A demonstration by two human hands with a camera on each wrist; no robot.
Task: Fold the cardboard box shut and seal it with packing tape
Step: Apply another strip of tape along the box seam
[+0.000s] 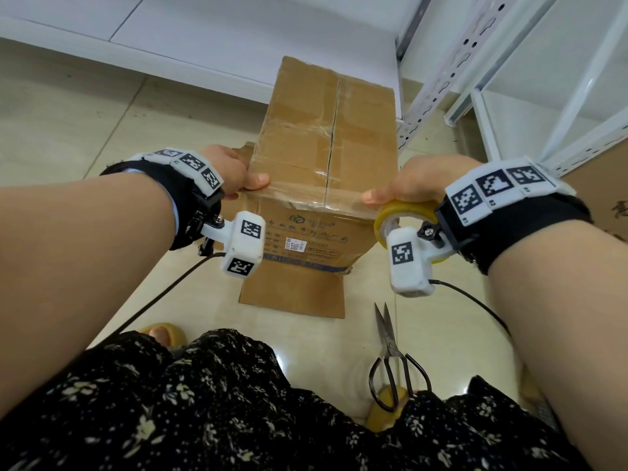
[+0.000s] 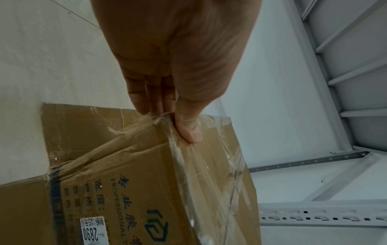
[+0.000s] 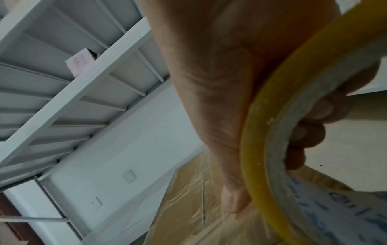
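From the head camera, scissors lie on the floor beside the closed box, shelving to its right. The left hand pinches the box's near left corner. The right hand grips a tape roll at the near right corner.

At the left wrist, thumb on top, fingers down the side, clamped on the taped corner.

At the right wrist, fingers curl through the roll's core, thumb on the box top.

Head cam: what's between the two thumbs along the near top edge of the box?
A strip of clear tape along the box's near top edge, crossing the flap seam, from left hand to right hand with the tape roll.
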